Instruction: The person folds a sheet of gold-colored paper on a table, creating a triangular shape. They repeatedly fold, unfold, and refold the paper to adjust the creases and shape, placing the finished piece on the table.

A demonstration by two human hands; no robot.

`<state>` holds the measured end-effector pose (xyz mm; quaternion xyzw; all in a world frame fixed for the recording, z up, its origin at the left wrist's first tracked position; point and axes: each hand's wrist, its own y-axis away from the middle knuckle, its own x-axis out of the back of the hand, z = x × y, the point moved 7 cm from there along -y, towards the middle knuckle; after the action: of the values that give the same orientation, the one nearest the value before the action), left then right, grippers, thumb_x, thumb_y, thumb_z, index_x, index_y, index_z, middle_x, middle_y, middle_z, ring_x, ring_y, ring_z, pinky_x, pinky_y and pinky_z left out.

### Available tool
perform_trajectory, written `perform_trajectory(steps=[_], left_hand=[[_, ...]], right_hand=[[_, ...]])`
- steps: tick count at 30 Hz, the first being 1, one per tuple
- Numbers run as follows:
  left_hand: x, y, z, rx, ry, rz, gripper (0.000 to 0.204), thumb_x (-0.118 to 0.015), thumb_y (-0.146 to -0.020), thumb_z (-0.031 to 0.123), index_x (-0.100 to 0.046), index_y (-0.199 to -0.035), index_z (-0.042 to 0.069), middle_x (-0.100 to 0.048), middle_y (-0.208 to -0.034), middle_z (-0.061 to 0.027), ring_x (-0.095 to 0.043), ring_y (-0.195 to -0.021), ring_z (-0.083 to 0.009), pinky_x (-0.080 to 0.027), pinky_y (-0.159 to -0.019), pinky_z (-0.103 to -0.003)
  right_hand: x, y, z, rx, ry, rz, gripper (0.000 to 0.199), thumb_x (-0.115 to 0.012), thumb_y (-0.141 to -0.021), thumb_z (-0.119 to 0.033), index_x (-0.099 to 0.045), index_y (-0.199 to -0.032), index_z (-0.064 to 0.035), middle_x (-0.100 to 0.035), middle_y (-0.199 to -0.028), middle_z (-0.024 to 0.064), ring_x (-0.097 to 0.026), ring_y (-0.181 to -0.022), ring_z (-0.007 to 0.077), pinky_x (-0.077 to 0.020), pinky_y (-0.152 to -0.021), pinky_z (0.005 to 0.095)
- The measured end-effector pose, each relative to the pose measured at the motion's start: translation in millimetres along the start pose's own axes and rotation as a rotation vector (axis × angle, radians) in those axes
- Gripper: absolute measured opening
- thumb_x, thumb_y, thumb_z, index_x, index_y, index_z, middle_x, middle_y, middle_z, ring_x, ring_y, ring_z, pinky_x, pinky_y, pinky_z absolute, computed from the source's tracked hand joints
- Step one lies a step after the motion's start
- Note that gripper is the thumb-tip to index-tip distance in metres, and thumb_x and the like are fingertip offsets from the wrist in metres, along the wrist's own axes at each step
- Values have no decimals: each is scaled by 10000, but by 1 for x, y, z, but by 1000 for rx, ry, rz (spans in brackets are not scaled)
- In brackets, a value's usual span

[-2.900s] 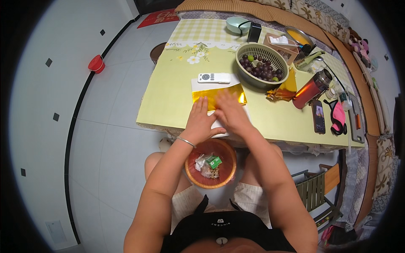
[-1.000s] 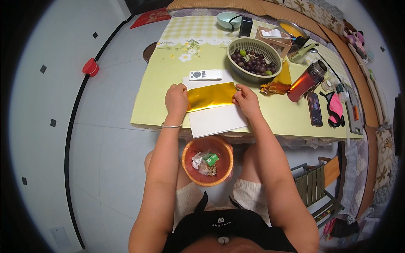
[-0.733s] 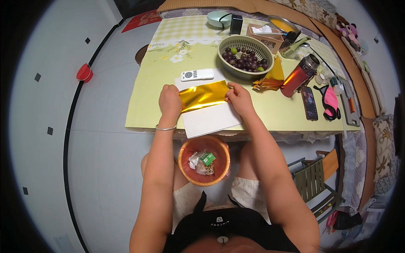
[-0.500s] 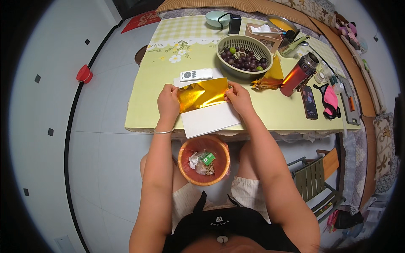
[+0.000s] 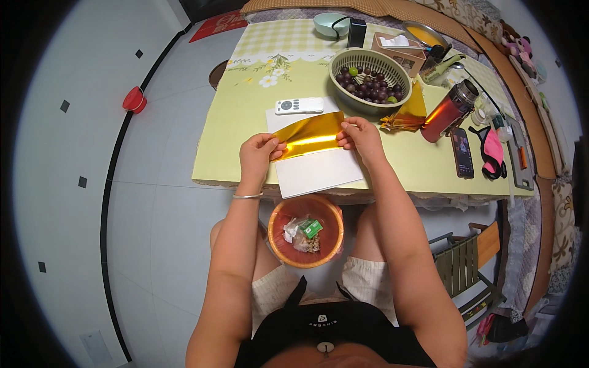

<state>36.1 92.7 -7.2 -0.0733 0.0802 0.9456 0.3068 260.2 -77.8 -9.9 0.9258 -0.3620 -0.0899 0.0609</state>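
A shiny gold foil sheet (image 5: 308,136) is stretched between my two hands over a white pad (image 5: 322,173) at the table's front edge. My left hand (image 5: 259,151) pinches the sheet's left end with thumb and fingers. At its right end, my right hand (image 5: 361,136) grips the foil in the same way. Just beyond the sheet, a white remote control (image 5: 299,106) lies across the pad's far end. More gold foil, folded into a pile (image 5: 410,112), sits to the right of my right hand.
Beyond my hands stands a colander of grapes (image 5: 370,64). A red thermos (image 5: 450,110), a phone (image 5: 462,153) and a pink eye mask (image 5: 491,151) are on the right. Below the table edge, a round bin (image 5: 275,242) with litter sits between my knees. A slatted folding chair (image 5: 459,264) stands at right.
The foil's left end has come up a little, and my left fingers now show in front of it. Table and things have shifted slightly right in view.
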Motion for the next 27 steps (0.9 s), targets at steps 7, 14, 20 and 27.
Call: perform_trajectory(steps=[7, 14, 20, 27], left_hand=[[-1, 0, 4, 51, 41, 32, 95, -649, -947, 30, -659, -941, -64, -702, -873, -116, -730, -765, -176, -597, -647, -219], [5, 8, 3, 25, -135, 45, 133, -692, -933, 62, -658, -844, -32, -695, -796, -95, -707, -706, -138, -575, -610, -212], [14, 7, -3, -1, -224, 21, 134, -696, -929, 61, -660, -831, -24, -687, -767, -87, -675, -658, -116, -550, -588, -211], [23, 6, -6, -105, -487, 40, 220, -780, -829, 122, -665, -718, -29, -652, -710, -75, -590, -595, -148, -474, -561, -300]], right_hand=[[1, -2, -2, -7, -30, 43, 126, -617, -989, -131, -608, -963, -8, -695, -788, 104, -659, -596, 130, -537, -529, 223], [7, 0, -3, -82, 19, -7, 134, -606, -994, -142, -599, -894, -53, -690, -726, 77, -653, -565, 120, -474, -470, 214], [12, 6, -4, -46, 126, -127, 126, -612, -986, -139, -601, -887, -63, -678, -685, 57, -631, -524, 111, -415, -435, 214], [12, 10, -11, -72, 252, -68, 114, -620, -961, -113, -599, -868, -51, -673, -669, 47, -607, -510, 95, -409, -422, 213]])
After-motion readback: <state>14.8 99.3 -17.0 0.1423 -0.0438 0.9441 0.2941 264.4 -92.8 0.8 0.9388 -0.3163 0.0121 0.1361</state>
